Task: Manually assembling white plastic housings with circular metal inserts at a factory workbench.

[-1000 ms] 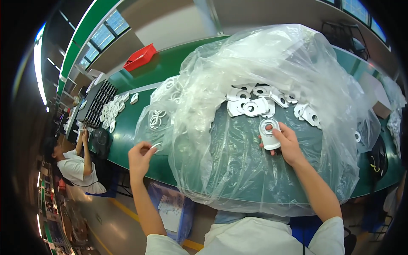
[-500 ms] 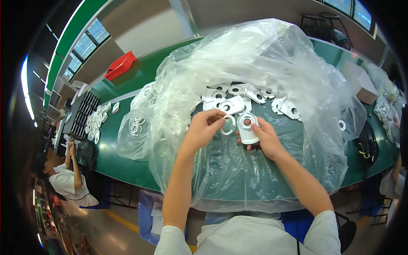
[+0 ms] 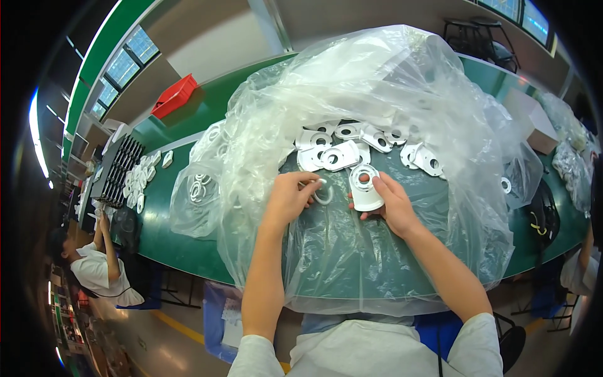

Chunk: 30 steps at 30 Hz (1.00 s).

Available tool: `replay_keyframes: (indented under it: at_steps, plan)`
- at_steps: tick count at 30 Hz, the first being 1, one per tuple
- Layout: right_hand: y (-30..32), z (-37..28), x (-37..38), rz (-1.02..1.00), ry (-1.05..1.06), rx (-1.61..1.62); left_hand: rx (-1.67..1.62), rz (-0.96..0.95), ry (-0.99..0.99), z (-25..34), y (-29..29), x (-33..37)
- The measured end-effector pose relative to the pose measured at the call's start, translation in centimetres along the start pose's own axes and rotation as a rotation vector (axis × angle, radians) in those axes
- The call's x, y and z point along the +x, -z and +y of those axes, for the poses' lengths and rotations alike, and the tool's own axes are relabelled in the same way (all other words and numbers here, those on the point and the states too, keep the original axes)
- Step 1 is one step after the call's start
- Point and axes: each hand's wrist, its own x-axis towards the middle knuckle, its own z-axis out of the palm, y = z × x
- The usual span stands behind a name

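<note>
Between the thumb and fingers of my left hand (image 3: 291, 196) is a thin white ring (image 3: 325, 193), held by its left side. My right hand (image 3: 394, 204) grips a white plastic housing (image 3: 367, 196), rounded at the top with a round opening; the thumb lies along its right edge and fingertips show at its left. The ring and the housing are apart. Just beyond both hands lies a pile of similar white housings (image 3: 340, 155) with round holes, inside the mouth of a large clear plastic bag (image 3: 377, 78). The bag's lower sheet spreads under my hands.
The green table (image 3: 182, 248) runs beneath the bag. A small clear bag of white rings (image 3: 198, 190) lies at left, near loose white parts (image 3: 139, 179) and a black rack (image 3: 120, 169). A red bin (image 3: 174, 96) stands behind; a co-worker (image 3: 103, 270) sits far left.
My left hand has moved left with the ring, widening the gap to the housing. The housing in my right hand has tilted slightly and stays in nearly the same place.
</note>
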Motion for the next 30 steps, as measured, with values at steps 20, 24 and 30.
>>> replay_keyframes:
  at_steps: [20,24,30]
  plan:
    - [-0.2,-0.1,-0.2,-0.034,0.028,-0.019,-0.494,0.046,-0.101,2.7,-4.9,-1.0]
    - [-0.6,-0.4,-0.4,-0.022,0.026,-0.058,-0.439,0.083,-0.133,2.9,-5.3,-1.1]
    - [-0.8,-0.5,-0.4,-0.037,0.042,-0.161,-0.231,0.175,-0.232,2.8,-5.2,-1.1]
